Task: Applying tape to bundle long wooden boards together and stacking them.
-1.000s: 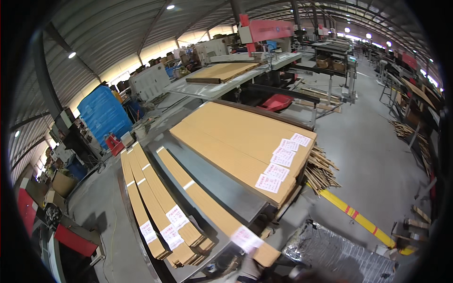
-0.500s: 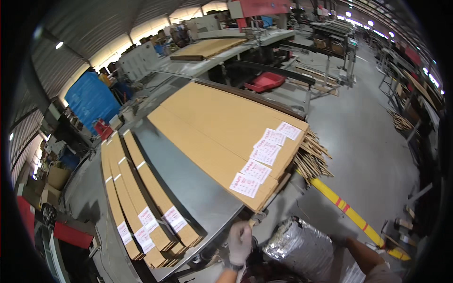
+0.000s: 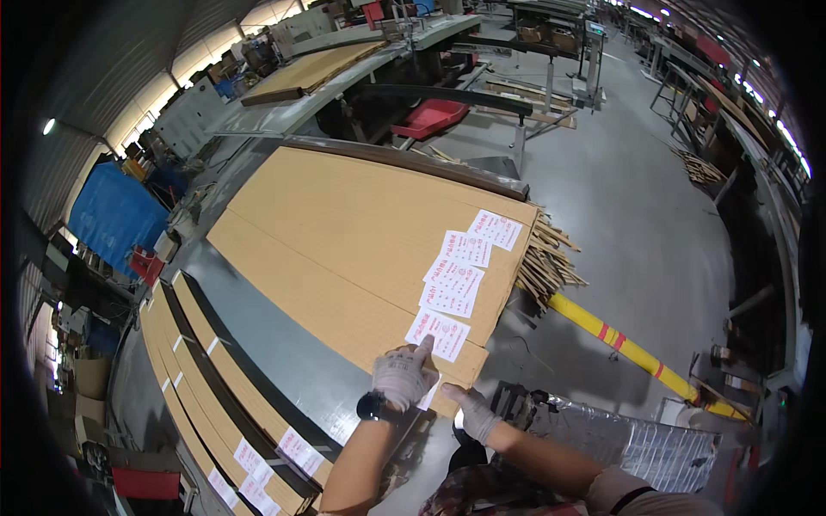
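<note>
My left hand [image 3: 403,377], in a grey knit glove with a black watch at the wrist, reaches over the near end of a wide tan cardboard stack [image 3: 344,215]. Its index finger is stretched onto a white printed label [image 3: 443,331], the nearest of several overlapping ones. Part of another label shows beneath this hand at the stack's edge. At the near corner my gloved right hand [image 3: 475,414] has its thumb over the cardboard edge, seemingly gripping it; its other fingers are mostly hidden.
Narrow strapped cardboard bundles [image 3: 215,378] with labels lie to the left on the metal table [image 3: 258,292]. A bundle of thin sticks [image 3: 551,258] pokes out beyond the stack's right end. A yellow bar [image 3: 602,331] and silver-wrapped package [image 3: 602,430] are at the right.
Both hands have come onto the stack's near end, the left moving up onto the labels and the right to the corner. The view has shifted, with the stack sliding left.
</note>
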`<act>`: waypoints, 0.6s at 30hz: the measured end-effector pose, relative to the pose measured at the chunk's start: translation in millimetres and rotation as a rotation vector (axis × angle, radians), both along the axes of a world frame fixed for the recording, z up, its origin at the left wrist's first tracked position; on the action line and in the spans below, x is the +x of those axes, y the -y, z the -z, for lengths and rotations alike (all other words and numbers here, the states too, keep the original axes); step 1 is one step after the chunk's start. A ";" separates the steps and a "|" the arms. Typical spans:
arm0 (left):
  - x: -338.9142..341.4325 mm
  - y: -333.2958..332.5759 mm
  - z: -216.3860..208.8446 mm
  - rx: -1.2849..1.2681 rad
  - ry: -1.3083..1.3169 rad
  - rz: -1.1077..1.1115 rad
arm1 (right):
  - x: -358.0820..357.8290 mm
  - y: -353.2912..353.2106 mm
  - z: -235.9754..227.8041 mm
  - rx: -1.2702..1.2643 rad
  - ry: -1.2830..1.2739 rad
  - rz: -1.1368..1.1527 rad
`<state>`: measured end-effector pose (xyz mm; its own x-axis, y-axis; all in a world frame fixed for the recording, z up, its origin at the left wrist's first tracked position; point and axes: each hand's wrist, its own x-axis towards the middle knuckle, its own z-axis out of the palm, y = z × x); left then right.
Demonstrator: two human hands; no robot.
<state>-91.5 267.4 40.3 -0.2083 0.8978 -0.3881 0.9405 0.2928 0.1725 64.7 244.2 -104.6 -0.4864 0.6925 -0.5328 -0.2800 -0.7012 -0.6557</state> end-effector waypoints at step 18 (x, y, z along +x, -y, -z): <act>60.6 37.7 50.6 0.997 -0.378 -0.364 | 60.7 9.6 91.0 0.492 0.277 -0.293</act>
<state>-30.9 229.7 -10.3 -0.4736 0.6332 0.6122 0.8685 0.4513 0.2051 125.4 234.6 -195.6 -0.5828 0.7473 -0.3191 0.1038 -0.3211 -0.9414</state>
